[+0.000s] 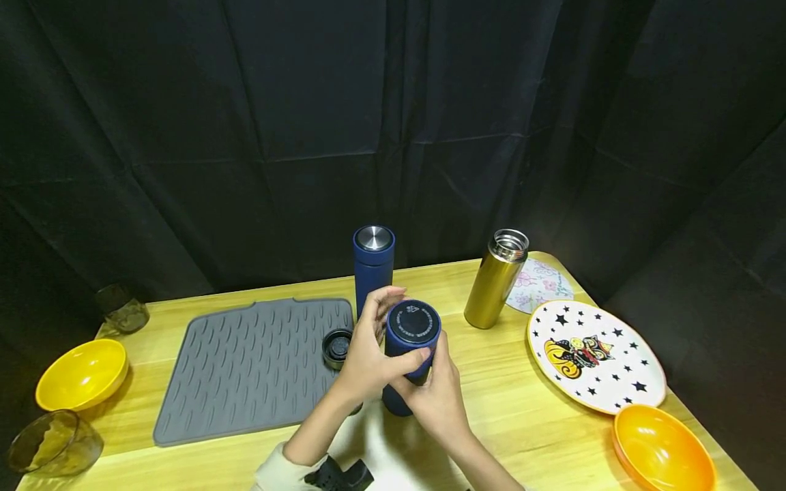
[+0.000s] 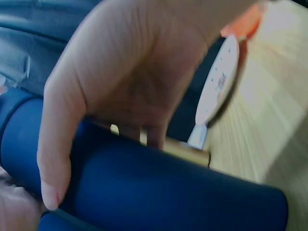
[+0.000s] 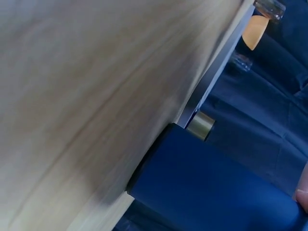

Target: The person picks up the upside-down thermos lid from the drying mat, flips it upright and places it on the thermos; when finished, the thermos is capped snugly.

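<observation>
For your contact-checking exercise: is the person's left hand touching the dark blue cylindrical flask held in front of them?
Touching. The left wrist view shows the left hand with its thumb pressed on the dark blue cylindrical flask; the head view shows its fingers wrapped round it.

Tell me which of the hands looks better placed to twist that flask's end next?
Probably the left hand. Its fingers curl round the top end of the blue flask, thumb across the front. The right hand grips lower on the body, better suited to holding it steady on the table.
</observation>
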{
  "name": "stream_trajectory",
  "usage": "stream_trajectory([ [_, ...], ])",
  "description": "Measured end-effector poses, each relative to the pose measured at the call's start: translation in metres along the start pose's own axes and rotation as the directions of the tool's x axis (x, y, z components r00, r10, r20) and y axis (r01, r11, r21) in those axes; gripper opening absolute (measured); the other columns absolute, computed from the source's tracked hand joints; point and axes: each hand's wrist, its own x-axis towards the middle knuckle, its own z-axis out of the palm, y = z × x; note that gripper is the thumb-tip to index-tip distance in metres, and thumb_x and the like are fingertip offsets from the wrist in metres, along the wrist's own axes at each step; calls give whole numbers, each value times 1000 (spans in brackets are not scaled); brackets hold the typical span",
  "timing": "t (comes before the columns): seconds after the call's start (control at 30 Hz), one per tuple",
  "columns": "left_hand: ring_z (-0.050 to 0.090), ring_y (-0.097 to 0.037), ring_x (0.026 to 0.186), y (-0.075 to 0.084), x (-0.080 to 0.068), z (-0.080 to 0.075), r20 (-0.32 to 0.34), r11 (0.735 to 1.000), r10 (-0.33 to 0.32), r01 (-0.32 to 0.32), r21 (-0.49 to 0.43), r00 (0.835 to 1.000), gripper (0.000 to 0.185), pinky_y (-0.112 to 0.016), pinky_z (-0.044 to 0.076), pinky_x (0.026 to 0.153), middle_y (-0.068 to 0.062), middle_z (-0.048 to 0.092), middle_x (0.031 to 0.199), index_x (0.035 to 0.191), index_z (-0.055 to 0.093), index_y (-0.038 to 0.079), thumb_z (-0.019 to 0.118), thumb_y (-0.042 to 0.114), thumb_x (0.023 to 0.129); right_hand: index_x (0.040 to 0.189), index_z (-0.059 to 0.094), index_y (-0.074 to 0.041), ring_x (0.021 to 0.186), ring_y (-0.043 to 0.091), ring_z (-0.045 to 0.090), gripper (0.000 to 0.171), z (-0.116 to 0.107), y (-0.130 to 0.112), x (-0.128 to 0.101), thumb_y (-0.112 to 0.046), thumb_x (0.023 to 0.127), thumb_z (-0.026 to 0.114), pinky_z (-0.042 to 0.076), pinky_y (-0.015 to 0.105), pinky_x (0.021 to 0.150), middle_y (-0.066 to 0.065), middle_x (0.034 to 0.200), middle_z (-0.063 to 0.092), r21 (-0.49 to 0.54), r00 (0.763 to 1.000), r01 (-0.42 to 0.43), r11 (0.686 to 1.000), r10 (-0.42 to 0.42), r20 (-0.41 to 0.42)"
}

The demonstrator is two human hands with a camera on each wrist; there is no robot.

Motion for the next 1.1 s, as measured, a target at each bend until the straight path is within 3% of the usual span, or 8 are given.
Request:
stream_trajectory([
  [0.1, 49, -26, 129, 0, 0, -1, 57, 999, -8, 11, -51, 998, 73, -43, 35, 110, -19, 49, 142, 144, 36, 4, 68, 15, 79, 131, 47, -12, 107, 23, 64, 72, 0, 0, 0, -11, 71, 86, 50, 47, 91, 7, 116, 67, -6, 1000, -9, 1000, 9, -1],
  [0.23, 53, -17, 123, 1, -2, 1, 7, 993, -48, 47, 104, 999, 77, -38, 42, 105, -10, 53, 138, 140, 42, 9, 81, 22, 75, 131, 47, -9, 110, 25, 64, 70, 1, 0, 0, -6, 71, 84, 51, 49, 92, 9, 117, 67, -25, 1000, 15, 1000, -15, 0],
  [0.4, 50, -22, 127, 1, -2, -1, 37, 1000, -30, 29, 7, 999, 77, -40, 38, 109, -13, 50, 143, 144, 38, 7, 72, 13, 75, 130, 47, -11, 107, 24, 64, 70, 1, 0, 0, -8, 71, 85, 50, 48, 90, 9, 114, 67, -21, 1000, -1, 1000, 1, -2],
  [0.73, 50, -24, 127, 3, -3, -1, -2, 997, -13, 13, 71, 1000, 74, -42, 40, 104, -11, 51, 142, 142, 41, 8, 74, 21, 77, 131, 47, -12, 109, 22, 63, 72, 1, -1, 0, -9, 70, 85, 49, 47, 93, 7, 116, 67, -6, 1000, -4, 1000, 4, -8],
  [0.93, 51, -21, 127, 3, -2, -3, 31, 999, -21, 22, -23, 999, 72, -37, 39, 107, -16, 53, 141, 142, 41, 4, 73, 17, 78, 131, 47, -12, 107, 20, 63, 71, 1, -1, -1, -10, 71, 86, 50, 45, 92, 5, 115, 68, 10, 1000, -9, 1000, 9, 4],
  [1.03, 53, -17, 124, 3, -3, -3, 9, 998, -40, 40, 57, 999, 74, -34, 42, 104, -11, 55, 139, 141, 44, 7, 79, 22, 77, 130, 48, -11, 108, 20, 64, 70, 1, -1, -1, -9, 71, 85, 50, 46, 93, 6, 115, 68, 3, 1000, 2, 1000, -2, -1],
  [1.1, 55, -20, 122, 4, -3, -3, 9, 998, -52, 51, 39, 999, 73, -34, 43, 104, -12, 58, 136, 139, 45, 8, 79, 18, 75, 130, 48, -12, 108, 20, 64, 71, 2, -1, -1, -8, 71, 85, 50, 45, 93, 6, 115, 68, 0, 1000, -1, 1000, 1, 0],
])
